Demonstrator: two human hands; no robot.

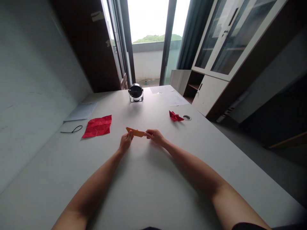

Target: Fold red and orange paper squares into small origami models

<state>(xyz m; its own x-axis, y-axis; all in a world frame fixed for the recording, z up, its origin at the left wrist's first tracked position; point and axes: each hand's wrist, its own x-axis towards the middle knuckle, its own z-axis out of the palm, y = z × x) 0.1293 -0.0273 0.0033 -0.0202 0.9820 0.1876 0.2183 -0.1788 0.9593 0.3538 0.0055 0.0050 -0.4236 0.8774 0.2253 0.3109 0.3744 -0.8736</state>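
Note:
Between my hands is a piece of folded orange paper (137,133), long and narrow with slanted ends, held just over the white table (148,179). My left hand (126,140) pinches its left part, the thumb lying on the near face. At the other end, the fingertips of my right hand (154,135) are closed on the right tip. Left of my hands lies a creased red paper sheet (98,126), spread out. A folded red paper boat (176,116) sits to the right, beyond my right hand.
A roll of tape (187,118) lies beside the red boat. Farther back stands a small round black-and-silver fan-like device (136,92). Paper sheets (177,98) lie at the back right, others (81,111) at the left by a black cable tie (73,129). A cabinet (223,41) stands right.

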